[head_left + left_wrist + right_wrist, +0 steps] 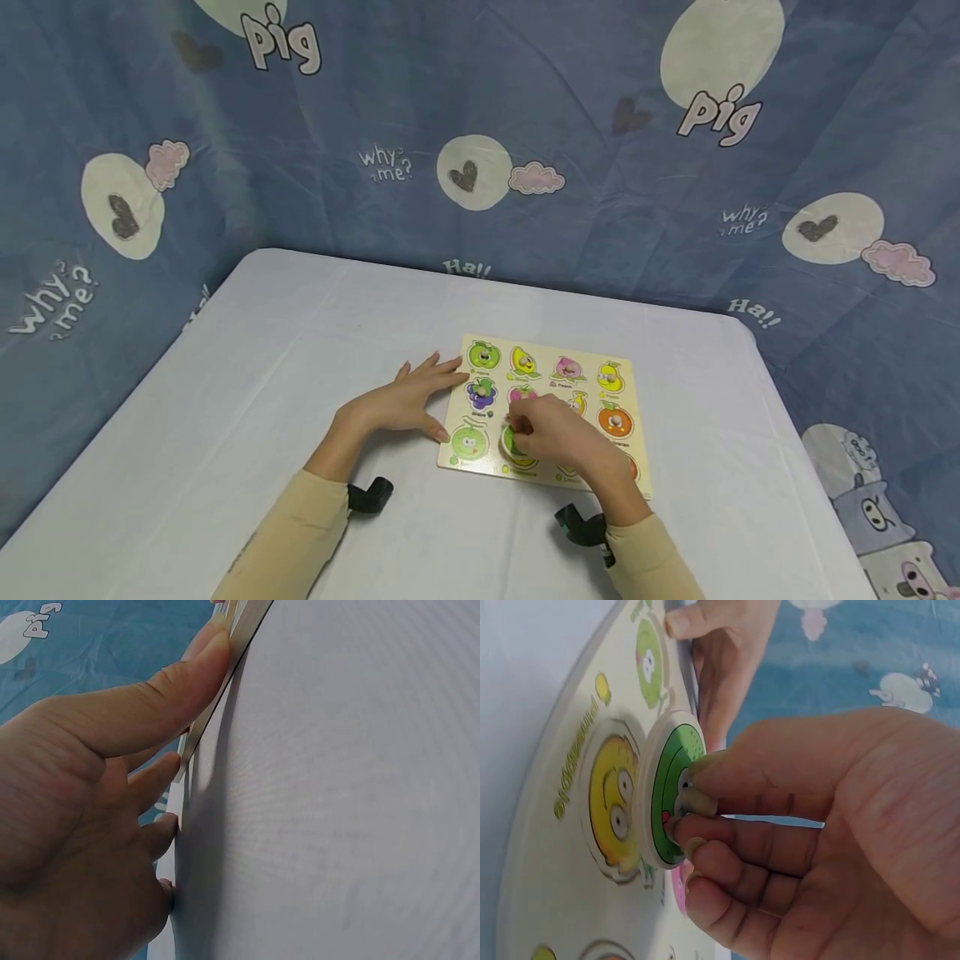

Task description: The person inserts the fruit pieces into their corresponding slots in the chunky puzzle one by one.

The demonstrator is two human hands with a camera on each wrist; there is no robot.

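A wooden fruit puzzle board (498, 417) with small knobs on its pieces lies on the white table. My right hand (558, 437) pinches the knob of a round green puzzle piece (670, 780) between thumb and fingers. That piece is tilted up off the board's face, beside and partly over the yellow pineapple picture (611, 799). At the board's left side, my left hand (401, 404) has its fingers spread and fairly straight. Its thumb (202, 671) rests against the board's edge, near the pale green melon picture (469, 443); the fingertips reach the upper left edge.
Grape (482, 392), apple (484, 356), peach (567, 368) and orange (616, 420) pictures show around my right hand, which hides part of the middle and bottom rows. A blue printed cloth (570, 242) hangs behind the white table (337, 308).
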